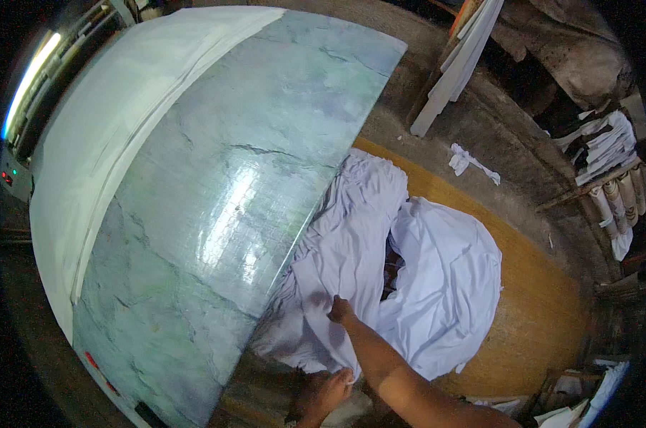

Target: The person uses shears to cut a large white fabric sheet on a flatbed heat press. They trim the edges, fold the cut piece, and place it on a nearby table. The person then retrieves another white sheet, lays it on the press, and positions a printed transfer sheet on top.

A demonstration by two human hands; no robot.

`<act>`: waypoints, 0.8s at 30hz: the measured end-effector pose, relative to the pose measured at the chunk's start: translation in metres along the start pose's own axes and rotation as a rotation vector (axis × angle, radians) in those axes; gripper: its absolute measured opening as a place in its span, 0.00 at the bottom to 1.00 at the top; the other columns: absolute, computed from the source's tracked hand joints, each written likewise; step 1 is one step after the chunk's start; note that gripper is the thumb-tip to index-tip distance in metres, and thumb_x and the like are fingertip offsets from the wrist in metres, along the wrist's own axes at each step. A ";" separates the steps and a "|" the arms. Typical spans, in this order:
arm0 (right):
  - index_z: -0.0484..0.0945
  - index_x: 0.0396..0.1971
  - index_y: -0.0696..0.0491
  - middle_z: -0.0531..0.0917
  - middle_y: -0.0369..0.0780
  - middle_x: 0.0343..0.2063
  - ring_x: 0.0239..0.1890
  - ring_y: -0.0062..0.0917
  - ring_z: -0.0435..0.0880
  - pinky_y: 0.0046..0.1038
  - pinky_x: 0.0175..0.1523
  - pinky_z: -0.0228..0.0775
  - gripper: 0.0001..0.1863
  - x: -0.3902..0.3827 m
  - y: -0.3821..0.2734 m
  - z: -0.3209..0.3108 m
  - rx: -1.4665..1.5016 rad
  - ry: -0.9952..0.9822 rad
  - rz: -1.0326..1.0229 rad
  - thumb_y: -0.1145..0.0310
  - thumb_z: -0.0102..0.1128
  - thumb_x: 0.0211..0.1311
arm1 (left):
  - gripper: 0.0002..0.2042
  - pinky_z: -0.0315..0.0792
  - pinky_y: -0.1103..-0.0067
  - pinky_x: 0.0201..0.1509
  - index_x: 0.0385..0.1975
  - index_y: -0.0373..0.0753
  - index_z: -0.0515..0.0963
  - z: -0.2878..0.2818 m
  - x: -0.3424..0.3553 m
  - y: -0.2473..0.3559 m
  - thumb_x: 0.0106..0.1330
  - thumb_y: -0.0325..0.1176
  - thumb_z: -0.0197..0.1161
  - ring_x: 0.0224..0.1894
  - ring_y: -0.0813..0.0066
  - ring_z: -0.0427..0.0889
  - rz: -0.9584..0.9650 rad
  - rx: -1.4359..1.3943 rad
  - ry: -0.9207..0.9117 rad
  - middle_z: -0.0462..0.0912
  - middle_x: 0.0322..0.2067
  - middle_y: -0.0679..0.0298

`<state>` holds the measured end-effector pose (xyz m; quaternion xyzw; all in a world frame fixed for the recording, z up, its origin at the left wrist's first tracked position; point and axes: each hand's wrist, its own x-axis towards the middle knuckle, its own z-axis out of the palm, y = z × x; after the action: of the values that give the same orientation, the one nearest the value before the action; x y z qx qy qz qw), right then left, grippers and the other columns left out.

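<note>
A long heap of pale lilac cloth (351,228) lies bunched beside the table's right edge, its near end pulled toward me. My right hand (341,310) is closed in a pinch on the middle of this cloth, the forearm reaching in from the lower right. Lower down, my left hand (329,391) has its fingers closed at the cloth's near edge, with a bit of fabric at the fingertips. Right of the lilac cloth sits a whiter bundle of cloth (451,278), with a dark gap between the two.
A glossy grey-green marbled table (194,200) fills the left, white cloth (152,78) spread along its far side. A red slim object (102,372) lies on its near edge. Under the bundles is a yellowish board (544,314). A scrap of cloth (473,162) lies on the floor.
</note>
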<state>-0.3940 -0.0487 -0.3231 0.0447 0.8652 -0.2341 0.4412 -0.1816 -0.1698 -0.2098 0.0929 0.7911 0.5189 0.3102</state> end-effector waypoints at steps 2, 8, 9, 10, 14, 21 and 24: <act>0.50 0.66 0.54 0.66 0.55 0.58 0.58 0.50 0.67 0.45 0.60 0.64 0.50 0.010 0.010 0.019 0.325 0.235 -0.032 0.51 0.68 0.47 | 0.15 0.73 0.62 0.38 0.41 0.34 0.68 0.006 -0.019 -0.002 0.57 0.31 0.61 0.36 0.44 0.78 0.117 0.079 0.027 0.77 0.33 0.45; 0.64 0.54 0.54 0.71 0.51 0.51 0.57 0.48 0.63 0.43 0.57 0.62 0.37 0.066 0.012 0.039 0.518 0.613 -0.206 0.59 0.70 0.44 | 0.18 0.65 0.63 0.59 0.50 0.34 0.73 0.034 -0.051 -0.019 0.58 0.28 0.57 0.53 0.48 0.72 -0.082 0.035 0.053 0.74 0.50 0.46; 0.70 0.46 0.56 0.74 0.49 0.45 0.50 0.48 0.68 0.44 0.51 0.64 0.28 0.073 0.013 0.043 0.436 0.753 -0.272 0.59 0.67 0.45 | 0.18 0.65 0.63 0.59 0.49 0.34 0.73 0.040 -0.055 -0.022 0.57 0.26 0.57 0.53 0.47 0.72 -0.051 0.027 0.079 0.75 0.49 0.46; 0.77 0.37 0.57 0.77 0.46 0.39 0.43 0.48 0.72 0.44 0.46 0.66 0.21 0.080 0.015 0.043 0.312 0.835 -0.294 0.59 0.65 0.46 | 0.18 0.66 0.63 0.59 0.48 0.33 0.74 0.044 -0.056 -0.025 0.56 0.25 0.57 0.53 0.47 0.72 -0.011 0.020 0.114 0.75 0.49 0.46; 0.74 0.21 0.57 0.76 0.48 0.22 0.28 0.46 0.75 0.42 0.33 0.65 0.11 0.058 0.031 0.039 0.541 0.936 -0.161 0.65 0.62 0.41 | 0.17 0.67 0.64 0.57 0.48 0.35 0.74 0.039 -0.058 -0.017 0.56 0.24 0.57 0.52 0.47 0.73 0.189 0.366 0.059 0.76 0.47 0.46; 0.75 0.22 0.61 0.74 0.43 0.18 0.21 0.28 0.73 0.28 0.29 0.65 0.11 -0.216 0.005 -0.035 0.462 0.820 -0.491 0.70 0.64 0.55 | 0.22 0.69 0.65 0.53 0.54 0.35 0.67 -0.075 0.002 0.102 0.60 0.36 0.59 0.50 0.52 0.76 0.165 -0.129 0.122 0.75 0.49 0.45; 0.77 0.26 0.60 0.77 0.40 0.20 0.25 0.25 0.75 0.30 0.31 0.65 0.13 -0.352 -0.031 -0.085 0.213 0.916 -0.621 0.65 0.68 0.54 | 0.26 0.70 0.66 0.51 0.57 0.36 0.64 -0.102 0.002 0.186 0.62 0.40 0.60 0.50 0.53 0.77 0.369 -0.102 0.011 0.74 0.50 0.44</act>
<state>-0.2528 0.0067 0.0068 -0.0707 0.9125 -0.3957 -0.0762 -0.2754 -0.1642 -0.0193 0.2176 0.7352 0.6069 0.2096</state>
